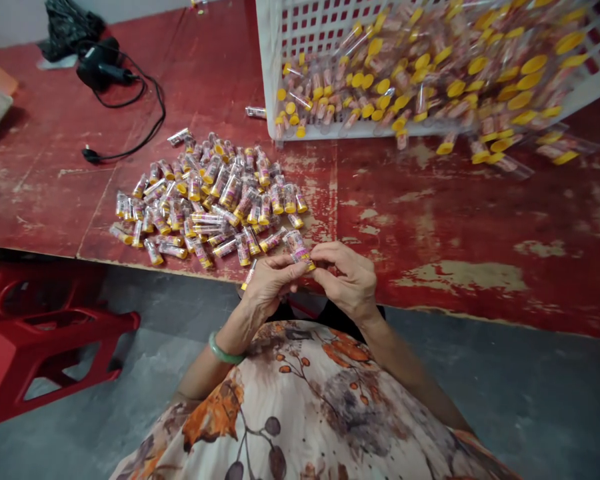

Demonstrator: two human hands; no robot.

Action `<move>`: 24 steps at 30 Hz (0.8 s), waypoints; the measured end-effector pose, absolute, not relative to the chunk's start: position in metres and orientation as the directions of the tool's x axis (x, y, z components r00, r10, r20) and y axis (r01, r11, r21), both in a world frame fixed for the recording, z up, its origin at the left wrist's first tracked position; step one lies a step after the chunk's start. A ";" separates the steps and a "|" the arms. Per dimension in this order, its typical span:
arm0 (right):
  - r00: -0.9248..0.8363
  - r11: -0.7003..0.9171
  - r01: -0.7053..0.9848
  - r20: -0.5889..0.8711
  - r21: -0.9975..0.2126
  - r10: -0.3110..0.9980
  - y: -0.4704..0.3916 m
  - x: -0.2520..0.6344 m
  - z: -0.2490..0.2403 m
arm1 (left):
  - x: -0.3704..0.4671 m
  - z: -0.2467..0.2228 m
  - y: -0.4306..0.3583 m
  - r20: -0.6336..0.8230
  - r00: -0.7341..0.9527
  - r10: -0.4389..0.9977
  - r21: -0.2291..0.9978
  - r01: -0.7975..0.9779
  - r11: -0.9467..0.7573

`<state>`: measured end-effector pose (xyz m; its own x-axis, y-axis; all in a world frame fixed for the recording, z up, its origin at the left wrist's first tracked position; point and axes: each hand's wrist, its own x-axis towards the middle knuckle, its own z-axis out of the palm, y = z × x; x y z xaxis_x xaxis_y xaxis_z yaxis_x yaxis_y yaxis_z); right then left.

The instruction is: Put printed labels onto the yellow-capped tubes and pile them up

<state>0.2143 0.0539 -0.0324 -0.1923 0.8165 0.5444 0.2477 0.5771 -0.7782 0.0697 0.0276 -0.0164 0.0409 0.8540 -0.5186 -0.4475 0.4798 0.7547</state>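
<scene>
Between my two hands, at the table's front edge, is a small clear tube [299,245] with a printed wrap and a yellow end. My left hand [273,283] pinches it near the yellow end between thumb and fingers. From the other side, the closed fingertips of my right hand [347,277] grip the same end. Just beyond and to the left lies a loose heap of similar wrapped tubes [210,193]. One more tube [249,275] lies right beside my left hand, partly hidden by it.
A white plastic basket [274,80] at the back right holds many yellow-capped clear tubes, some spilling over its rim. A black hair dryer [100,65] with its cord and a black plastic bag [70,27] lie back left. Red stools [45,333] stand below the worn red table [455,220].
</scene>
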 end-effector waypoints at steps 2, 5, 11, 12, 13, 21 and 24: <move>-0.234 0.591 0.223 0.546 -0.776 0.805 0.054 0.215 -0.032 | 0.068 -0.017 0.028 -0.521 0.048 0.852 0.753 -0.444 0.485; -0.206 0.657 0.225 0.624 -0.720 0.754 0.053 0.215 -0.033 | 0.067 -0.016 0.029 -0.509 0.060 0.858 0.757 -0.443 0.480; -0.128 0.712 0.346 0.721 -0.611 0.681 0.049 0.206 -0.042 | 0.069 -0.012 0.030 -0.526 0.039 0.850 0.761 -0.425 0.491; -0.127 0.715 0.360 0.728 -0.599 0.674 0.048 0.204 -0.042 | 0.069 -0.012 0.030 -0.530 0.037 0.847 0.761 -0.420 0.495; -0.130 0.717 0.367 0.731 -0.592 0.670 0.046 0.202 -0.040 | 0.070 -0.012 0.031 -0.537 0.031 0.843 0.762 -0.412 0.500; -0.268 0.757 0.440 0.734 -0.484 0.625 0.101 0.261 -0.020 | 0.036 0.018 0.043 -0.393 -0.346 0.852 0.919 -0.181 0.350; -0.035 0.690 0.472 0.770 -0.549 0.637 0.148 0.308 -0.013 | -0.005 0.047 0.064 -0.060 -0.609 0.791 0.949 0.212 0.235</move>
<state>0.3084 0.1479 -0.0130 -0.0353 0.6367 0.7703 0.4721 0.6900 -0.5487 -0.0049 0.0644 0.0467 -0.6091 0.7908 -0.0603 0.2115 0.2352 0.9487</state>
